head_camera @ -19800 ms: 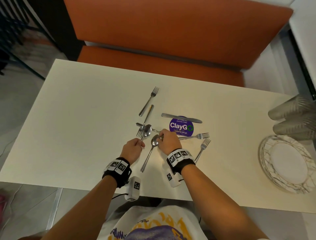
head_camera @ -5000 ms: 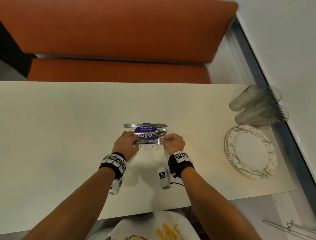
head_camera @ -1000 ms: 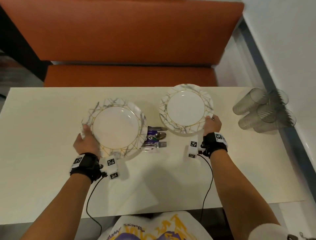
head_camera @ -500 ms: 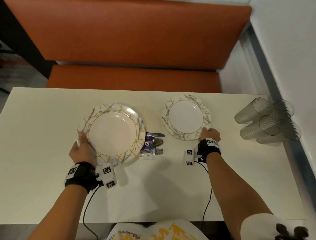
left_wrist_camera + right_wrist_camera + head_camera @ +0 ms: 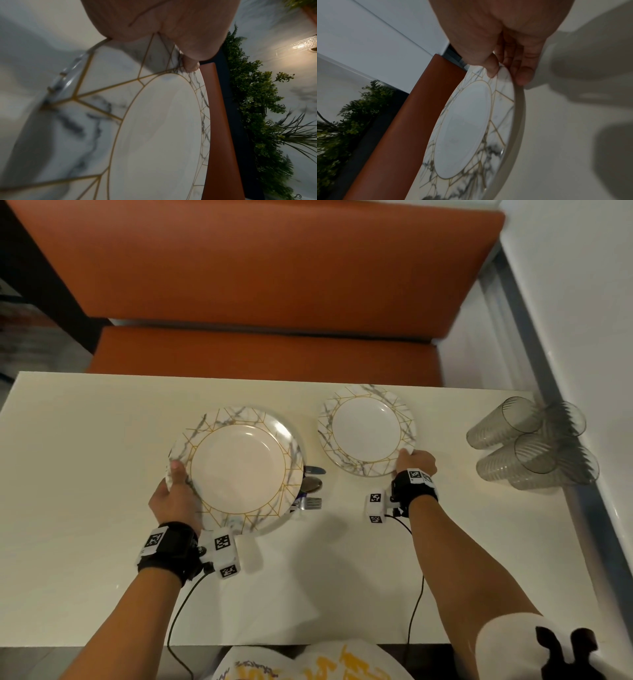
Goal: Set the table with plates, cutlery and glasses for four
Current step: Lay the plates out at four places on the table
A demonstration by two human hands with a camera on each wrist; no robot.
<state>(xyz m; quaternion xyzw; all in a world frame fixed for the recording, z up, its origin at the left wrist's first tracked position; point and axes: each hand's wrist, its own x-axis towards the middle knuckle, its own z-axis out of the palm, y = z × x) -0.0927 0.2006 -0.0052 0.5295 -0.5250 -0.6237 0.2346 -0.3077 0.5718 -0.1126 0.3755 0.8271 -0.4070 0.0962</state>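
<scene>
My left hand [image 5: 174, 491] grips the near-left rim of a stack of white marble-patterned plates with gold lines [image 5: 239, 469], held above the table [image 5: 85, 474]; a lower rim shows under the top plate in the left wrist view [image 5: 154, 135]. My right hand [image 5: 414, 465] pinches the near-right rim of a single matching plate [image 5: 366, 429], thumb on top and fingers beneath, low at the far side of the table [image 5: 467, 128]. A bundle of cutlery [image 5: 311, 491] lies between the plates, mostly hidden under the left stack. Several clear glasses [image 5: 527, 445] lie on their sides at the right edge.
An orange bench seat [image 5: 267, 350] with a tall backrest runs along the table's far side. A wall [image 5: 582, 302] and a metal rail border the table on the right. Cables trail from both wrist cameras across the near part of the table.
My right hand has carried its plate away toward the table's far side and lowered it. The left hand's plates have stayed over the cutlery, shifting a little.
</scene>
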